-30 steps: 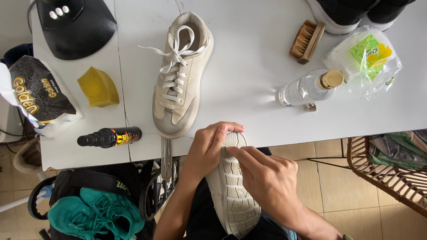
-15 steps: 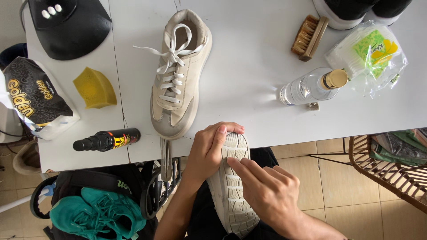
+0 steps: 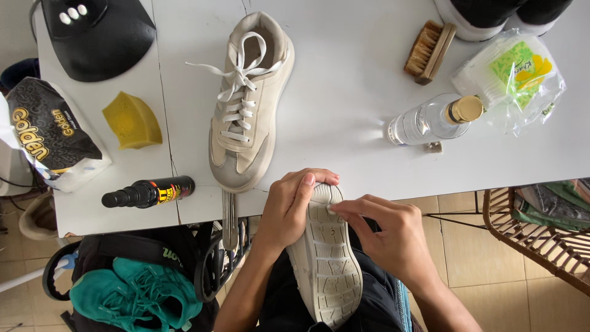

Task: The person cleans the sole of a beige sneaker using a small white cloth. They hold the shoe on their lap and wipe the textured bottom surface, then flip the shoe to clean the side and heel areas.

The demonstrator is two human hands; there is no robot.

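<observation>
Head view: left hand (image 3: 289, 206) wraps the upturned shoe (image 3: 326, 258), right hand (image 3: 393, 237) fingertips pinched at its toe sole; the laced shoe (image 3: 249, 104) beyond lies untouched on the bench (image 3: 344, 141).

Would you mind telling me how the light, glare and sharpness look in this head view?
Head view: even daylight on the white table, soft shadows only; a bright glint beside the clear bottle and sheen on the plastic bag; the upturned sole and both hands, left and right, are sharp; mild wide-angle bending at the edges.
</observation>
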